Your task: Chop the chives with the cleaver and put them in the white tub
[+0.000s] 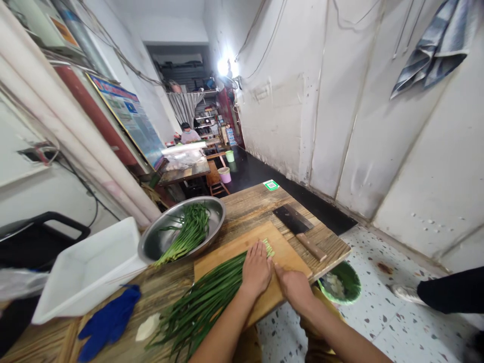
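Note:
A bunch of long garlic chives lies across the wooden cutting board, its leaves trailing over the near left edge. My left hand is laid over the bunch, fingers together across the stems and closed round them. The pale stem ends stick out past its fingertips. Close to those ends, my right hand rests at the board with its fingers curled in; what is under them is hidden. A cleaver with a wooden handle lies on the table, right of the board, with neither hand on it.
A steel bowl holds more chives, beside a white plastic bin. A blue glove lies at the table's left. Below the right corner stands a green-lined bucket. Someone's leg is at right; another person sits far back.

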`<act>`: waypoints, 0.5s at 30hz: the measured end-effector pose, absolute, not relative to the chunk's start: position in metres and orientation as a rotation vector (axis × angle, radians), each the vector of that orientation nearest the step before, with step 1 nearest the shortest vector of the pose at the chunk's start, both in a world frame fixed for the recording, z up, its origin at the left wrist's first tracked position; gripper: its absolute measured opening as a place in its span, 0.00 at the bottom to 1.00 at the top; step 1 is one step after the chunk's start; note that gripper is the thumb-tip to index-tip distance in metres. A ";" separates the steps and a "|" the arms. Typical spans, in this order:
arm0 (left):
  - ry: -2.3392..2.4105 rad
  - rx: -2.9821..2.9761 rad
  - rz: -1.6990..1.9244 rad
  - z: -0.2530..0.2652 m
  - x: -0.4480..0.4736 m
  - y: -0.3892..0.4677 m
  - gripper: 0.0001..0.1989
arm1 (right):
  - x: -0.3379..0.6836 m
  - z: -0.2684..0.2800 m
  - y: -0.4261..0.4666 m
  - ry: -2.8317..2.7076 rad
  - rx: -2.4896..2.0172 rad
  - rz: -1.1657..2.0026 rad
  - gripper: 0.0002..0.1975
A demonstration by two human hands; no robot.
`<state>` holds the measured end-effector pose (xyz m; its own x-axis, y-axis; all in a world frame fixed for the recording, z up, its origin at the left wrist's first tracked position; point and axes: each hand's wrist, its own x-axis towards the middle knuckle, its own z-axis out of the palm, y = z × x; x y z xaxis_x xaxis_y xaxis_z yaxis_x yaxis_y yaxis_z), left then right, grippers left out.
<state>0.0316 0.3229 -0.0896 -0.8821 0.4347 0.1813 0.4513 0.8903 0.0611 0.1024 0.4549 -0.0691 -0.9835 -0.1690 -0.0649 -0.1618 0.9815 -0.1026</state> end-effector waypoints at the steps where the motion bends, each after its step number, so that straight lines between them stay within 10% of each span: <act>1: -2.885 -0.684 -0.166 -0.090 0.032 0.323 0.29 | 0.105 -0.068 0.456 3.055 -0.245 -0.147 0.23; 15: -2.991 -0.719 -0.164 -0.070 0.028 0.319 0.31 | 0.030 -0.063 0.547 3.094 0.308 -0.122 0.26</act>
<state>0.0279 0.3186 -0.0701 -0.8894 0.4493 0.0837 0.4558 0.8856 0.0894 0.0299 0.5474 -0.0634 -0.9800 0.1957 -0.0371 0.1980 0.9773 -0.0749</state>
